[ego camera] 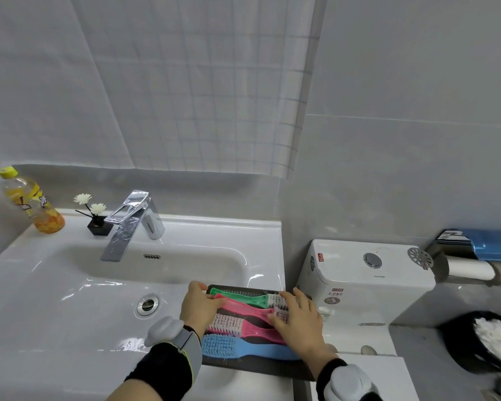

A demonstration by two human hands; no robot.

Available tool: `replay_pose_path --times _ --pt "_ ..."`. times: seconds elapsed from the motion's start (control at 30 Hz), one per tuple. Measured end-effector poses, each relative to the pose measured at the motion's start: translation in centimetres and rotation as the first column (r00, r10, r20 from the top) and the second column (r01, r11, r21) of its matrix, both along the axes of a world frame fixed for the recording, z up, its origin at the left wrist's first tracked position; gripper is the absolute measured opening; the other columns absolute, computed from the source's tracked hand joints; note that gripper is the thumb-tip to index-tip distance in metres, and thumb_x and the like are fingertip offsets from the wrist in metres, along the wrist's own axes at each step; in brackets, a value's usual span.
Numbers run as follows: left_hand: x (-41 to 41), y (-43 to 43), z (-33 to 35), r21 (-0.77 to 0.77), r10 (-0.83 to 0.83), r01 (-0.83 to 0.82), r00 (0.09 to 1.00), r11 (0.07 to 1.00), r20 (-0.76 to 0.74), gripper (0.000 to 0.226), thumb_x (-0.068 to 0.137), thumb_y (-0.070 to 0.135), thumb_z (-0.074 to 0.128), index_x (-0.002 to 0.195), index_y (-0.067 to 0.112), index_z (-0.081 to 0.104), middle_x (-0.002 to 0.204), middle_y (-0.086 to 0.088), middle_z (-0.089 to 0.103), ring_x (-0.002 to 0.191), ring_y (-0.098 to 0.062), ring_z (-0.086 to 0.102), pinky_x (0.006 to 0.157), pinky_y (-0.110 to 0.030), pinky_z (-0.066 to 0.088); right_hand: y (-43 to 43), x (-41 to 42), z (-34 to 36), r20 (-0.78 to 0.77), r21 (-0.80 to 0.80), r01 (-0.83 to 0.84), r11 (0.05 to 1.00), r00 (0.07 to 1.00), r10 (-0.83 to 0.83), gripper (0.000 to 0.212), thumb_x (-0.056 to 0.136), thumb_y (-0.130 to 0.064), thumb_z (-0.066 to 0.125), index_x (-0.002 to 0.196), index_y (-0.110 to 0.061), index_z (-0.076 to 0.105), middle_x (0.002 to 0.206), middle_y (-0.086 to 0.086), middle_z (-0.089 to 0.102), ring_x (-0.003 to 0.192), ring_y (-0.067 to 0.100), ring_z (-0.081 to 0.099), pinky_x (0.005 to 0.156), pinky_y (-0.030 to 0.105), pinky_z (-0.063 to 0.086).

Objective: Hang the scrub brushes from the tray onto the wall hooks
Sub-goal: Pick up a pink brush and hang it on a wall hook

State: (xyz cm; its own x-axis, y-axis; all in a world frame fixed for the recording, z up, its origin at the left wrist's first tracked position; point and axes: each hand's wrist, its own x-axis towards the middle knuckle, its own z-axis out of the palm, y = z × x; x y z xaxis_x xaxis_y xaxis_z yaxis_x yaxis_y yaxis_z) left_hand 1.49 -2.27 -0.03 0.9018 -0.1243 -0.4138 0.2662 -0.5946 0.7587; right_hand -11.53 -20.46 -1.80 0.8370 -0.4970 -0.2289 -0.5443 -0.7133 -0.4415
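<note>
A dark tray [243, 369] lies on the right rim of the sink. On it, side by side, are a green scrub brush [243, 296], a pink brush [243, 308], a second pink brush [252, 329] and a blue brush [229, 347]. My left hand [200, 306] reaches in from the left, its fingertips touching the handle end of the upper pink brush. My right hand [300, 319] rests flat, fingers spread, on the bristle ends of the green and upper pink brushes. Neither hand has lifted anything. No wall hooks show in this view.
The white basin with its drain [147, 304] and chrome faucet [133, 224] lies to the left. A drink bottle [32, 202] and small flower vase [97, 221] stand behind. The toilet tank [365, 273], paper holder [469, 269] and black bin [469, 340] are to the right.
</note>
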Motion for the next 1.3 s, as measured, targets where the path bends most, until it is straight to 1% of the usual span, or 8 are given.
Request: replay_pose_path --times 0.2,0.37,0.5,0.67,0.87,0.97,1.07,1.3 --pt "0.3 -1.9 3.6 -0.158 0.008 0.013 0.991 0.987 0.130 0.051 0.069 0.019 0.080 0.105 0.014 0.045 0.084 0.002 0.066 0.081 -0.017 0.062 0.067 -0.027 0.047 -0.3 0.8 1.8 0.105 -0.089 -0.036 0.995 0.993 0.045 0.063 0.079 -0.074 0.039 0.134 -0.043 0.041 0.151 -0.010 0.033 0.142 0.022 0.019 0.115 0.042 0.013" --pt "-0.6 -5.2 8.0 -0.292 -0.114 0.175 0.970 0.940 0.214 0.050 0.071 0.014 0.078 0.109 0.015 0.045 0.089 -0.007 0.068 0.086 -0.026 0.068 0.084 -0.045 0.056 -0.8 2.4 4.7 0.217 0.035 -0.124 0.992 0.970 0.113 0.045 0.079 -0.068 0.046 0.117 -0.046 0.055 0.113 -0.025 0.060 0.120 0.008 0.039 0.101 0.033 0.021" --pt "-0.8 -7.5 11.3 -0.300 -0.216 0.315 0.922 0.900 0.321 0.047 0.073 0.011 0.076 0.110 0.014 0.046 0.086 -0.004 0.070 0.084 -0.023 0.067 0.080 -0.032 0.054 -2.5 2.8 7.2 0.319 0.329 -0.061 0.942 0.947 -0.050 0.004 0.078 -0.049 0.065 0.080 -0.045 0.065 0.073 -0.020 0.068 0.079 -0.001 0.060 0.086 0.031 0.045" --pt "-0.9 -10.3 15.0 -0.300 -0.309 0.445 0.860 0.844 0.407 0.047 0.073 0.013 0.076 0.110 0.017 0.048 0.095 -0.009 0.072 0.077 -0.009 0.064 0.062 -0.005 0.045 -4.9 2.6 10.3 0.403 0.581 -0.095 0.808 0.897 -0.184 0.028 0.081 -0.017 0.071 0.054 -0.020 0.064 0.048 -0.008 0.055 0.046 0.008 0.047 0.051 0.022 0.041" --pt "0.1 -13.5 19.5 -0.315 -0.425 0.546 0.823 0.777 0.377 0.069 0.064 0.036 0.083 0.121 0.023 0.048 0.112 0.001 0.066 0.099 -0.010 0.064 0.079 -0.021 0.050 -9.0 5.2 18.7 0.612 0.569 -0.163 0.806 0.739 -0.282 0.018 0.083 -0.003 0.066 0.066 -0.008 0.069 0.052 -0.005 0.058 0.046 0.002 0.047 0.048 0.012 0.038" --pt "0.5 -15.4 22.5 -0.355 -0.496 0.588 0.807 0.727 0.321 0.061 0.070 0.030 0.080 0.121 0.018 0.049 0.113 -0.007 0.067 0.100 -0.017 0.066 0.088 -0.031 0.054 -11.5 7.1 25.1 0.702 0.514 -0.203 0.834 0.658 -0.273 0.011 0.083 -0.007 0.066 0.074 -0.002 0.070 0.062 0.006 0.063 0.049 0.006 0.051 0.046 0.014 0.039" --pt "1.3 -17.3 26.4 -0.479 -0.502 0.588 0.808 0.652 0.309 0.035 0.081 0.013 0.071 0.112 0.009 0.055 0.111 -0.016 0.068 0.089 -0.020 0.068 0.075 -0.028 0.058 -13.7 9.1 31.3 0.767 0.454 -0.245 0.857 0.596 -0.236 0.017 0.083 -0.013 0.067 0.067 -0.012 0.068 0.061 0.002 0.065 0.049 0.006 0.054 0.045 0.016 0.040" --pt "2.3 -21.5 34.6 -0.590 -0.415 0.595 0.804 0.546 0.426 0.028 0.089 0.015 0.060 0.115 0.003 0.058 0.104 -0.010 0.068 0.091 -0.022 0.067 0.076 -0.034 0.058 -16.4 12.8 41.9 0.850 0.422 -0.328 0.845 0.469 -0.242 0.020 0.085 -0.019 0.067 0.067 -0.010 0.065 0.054 -0.002 0.064 0.043 0.007 0.055 0.041 0.017 0.044"
